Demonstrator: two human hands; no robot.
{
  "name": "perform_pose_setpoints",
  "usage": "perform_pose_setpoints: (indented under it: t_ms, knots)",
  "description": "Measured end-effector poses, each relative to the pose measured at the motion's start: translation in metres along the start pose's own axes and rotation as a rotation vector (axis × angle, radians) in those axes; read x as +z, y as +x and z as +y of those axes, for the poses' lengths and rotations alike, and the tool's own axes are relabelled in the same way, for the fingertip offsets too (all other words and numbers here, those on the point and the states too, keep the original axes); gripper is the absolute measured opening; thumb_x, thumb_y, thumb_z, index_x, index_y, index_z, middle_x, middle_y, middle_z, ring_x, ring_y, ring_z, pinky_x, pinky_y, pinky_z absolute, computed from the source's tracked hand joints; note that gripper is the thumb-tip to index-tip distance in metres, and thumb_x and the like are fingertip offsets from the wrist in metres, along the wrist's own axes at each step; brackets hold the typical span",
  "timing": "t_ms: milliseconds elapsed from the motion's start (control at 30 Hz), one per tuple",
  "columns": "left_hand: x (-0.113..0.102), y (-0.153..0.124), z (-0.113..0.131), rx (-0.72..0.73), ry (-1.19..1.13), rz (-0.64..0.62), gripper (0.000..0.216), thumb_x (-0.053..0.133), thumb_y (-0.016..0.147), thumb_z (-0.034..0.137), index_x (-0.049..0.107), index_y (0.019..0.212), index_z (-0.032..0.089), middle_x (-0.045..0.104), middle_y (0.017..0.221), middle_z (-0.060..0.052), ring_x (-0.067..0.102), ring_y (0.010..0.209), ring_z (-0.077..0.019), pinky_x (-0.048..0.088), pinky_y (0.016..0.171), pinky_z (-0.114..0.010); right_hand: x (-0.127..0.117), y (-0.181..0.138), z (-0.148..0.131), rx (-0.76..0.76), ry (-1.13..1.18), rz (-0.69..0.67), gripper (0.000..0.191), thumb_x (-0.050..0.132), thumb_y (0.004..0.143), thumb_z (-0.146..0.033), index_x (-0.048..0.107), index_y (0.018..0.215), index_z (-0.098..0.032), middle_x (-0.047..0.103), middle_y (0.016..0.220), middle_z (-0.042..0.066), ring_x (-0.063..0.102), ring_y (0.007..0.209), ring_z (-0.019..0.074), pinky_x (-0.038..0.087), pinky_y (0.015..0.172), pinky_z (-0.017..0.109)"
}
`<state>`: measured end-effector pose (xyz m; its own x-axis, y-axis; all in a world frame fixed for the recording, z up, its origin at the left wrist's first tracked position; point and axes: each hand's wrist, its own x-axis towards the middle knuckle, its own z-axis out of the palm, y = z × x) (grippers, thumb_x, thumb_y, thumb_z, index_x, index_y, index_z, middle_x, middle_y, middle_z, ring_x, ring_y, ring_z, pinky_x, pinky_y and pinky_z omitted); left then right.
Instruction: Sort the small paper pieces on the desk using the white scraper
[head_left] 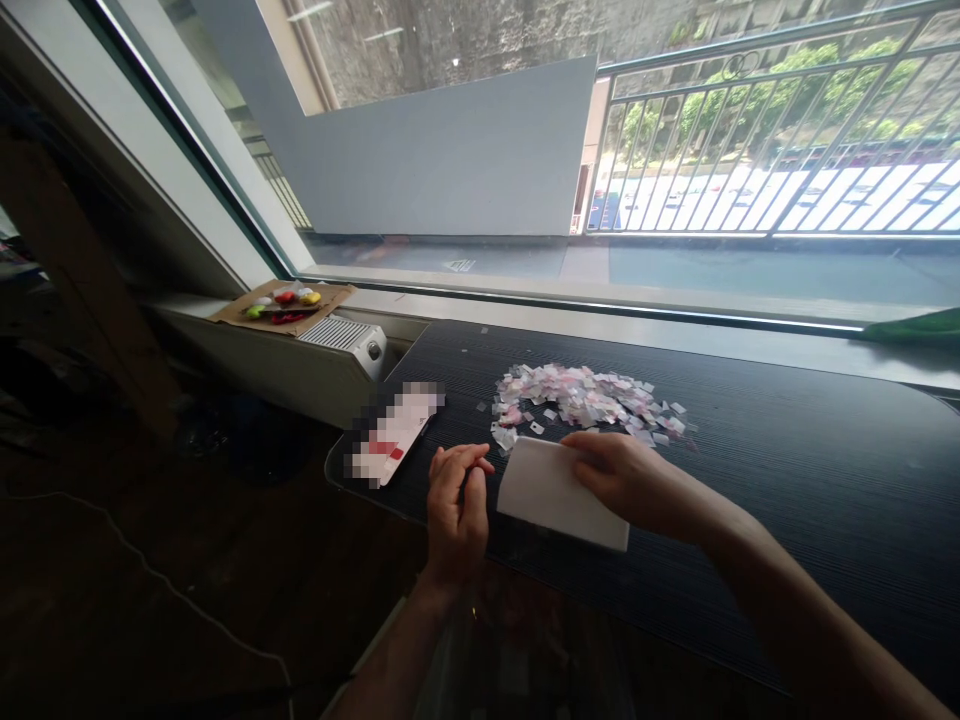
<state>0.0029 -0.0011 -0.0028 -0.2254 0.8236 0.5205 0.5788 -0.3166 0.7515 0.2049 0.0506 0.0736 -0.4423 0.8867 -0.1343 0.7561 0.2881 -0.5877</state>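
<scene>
**Evidently, a white sheet pinned down beside the scraps**

The fingers [581, 442] of the right hand [630, 482] pinch the far edge of a white sheet [551, 495], apparently to keep it flat and steady on the dark worktop [787, 450]. The left hand [454, 510] rests just left of the sheet, fingers pressed together; whether they hold anything is unclear. Just beyond lies a heap of pink and white paper scraps [585, 400], within easy reach. Further left sits a blurred card [394, 437].
</scene>
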Motion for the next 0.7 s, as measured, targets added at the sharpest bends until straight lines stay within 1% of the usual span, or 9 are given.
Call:
perform_pose_setpoints:
  t_ms: [100,233,300,400,533,700]
  knots:
    - [0.0,0.0,0.002,-0.02,-0.023,0.002,0.025,0.042,0.092,0.02,0.066,0.097,0.022,0.067,0.083,-0.002,0.063,0.09,-0.019,0.039,0.106,-0.045,-0.004,-0.014,0.007,0.027,0.066,-0.034,0.033,0.043,0.089,-0.028,0.071,0.103,-0.019,0.075,0.09,0.007,0.067,0.077,0.0199,0.047,0.063,0.027]
    - [0.0,0.0,0.003,-0.043,-0.04,-0.015,0.024,0.042,0.093,0.021,0.065,0.098,0.022,0.067,0.084,-0.003,0.062,0.093,-0.0193,0.038,0.108,-0.047,-0.008,-0.025,0.023,0.142,0.084,0.019,0.033,0.043,0.089,-0.033,0.069,0.102,-0.017,0.074,0.08,0.006,0.065,0.067,0.0192,0.046,0.055,0.028]
    - [0.0,0.0,0.003,-0.039,-0.047,-0.019,0.024,0.042,0.093,0.021,0.065,0.099,0.022,0.066,0.084,-0.003,0.062,0.093,-0.0193,0.037,0.108,-0.047,-0.006,-0.028,0.025,0.152,0.101,0.004,0.033,0.044,0.088,-0.033,0.07,0.099,-0.017,0.074,0.081,0.007,0.066,0.068,0.0195,0.047,0.056,0.028]
    - [0.0,0.0,0.003,-0.032,-0.041,-0.02,0.024,0.041,0.093,0.022,0.065,0.099,0.022,0.066,0.084,-0.003,0.061,0.094,-0.0194,0.037,0.108,-0.047,-0.001,-0.03,0.021,0.121,0.131,-0.031,0.031,0.044,0.087,-0.032,0.071,0.096,-0.018,0.074,0.082,0.006,0.066,0.07,0.0194,0.048,0.057,0.027]
    - [0.0,0.0,0.002,-0.028,-0.033,-0.021,0.024,0.041,0.094,0.022,0.064,0.1,0.022,0.066,0.083,-0.003,0.062,0.094,-0.0196,0.037,0.108,-0.047,0.001,-0.034,0.017,0.101,0.158,-0.079,0.032,0.045,0.086,-0.031,0.072,0.099,-0.018,0.075,0.083,0.005,0.067,0.071,0.0195,0.049,0.058,0.027]
    - [0.0,0.0,0.001,-0.005,-0.031,-0.013,0.024,0.042,0.093,0.021,0.064,0.1,0.022,0.066,0.083,-0.001,0.062,0.093,-0.0189,0.035,0.109,-0.046,-0.003,-0.044,0.032,0.193,0.14,-0.011,0.034,0.046,0.085,-0.035,0.071,0.099,-0.018,0.076,0.086,0.006,0.068,0.073,0.0217,0.05,0.06,0.029]
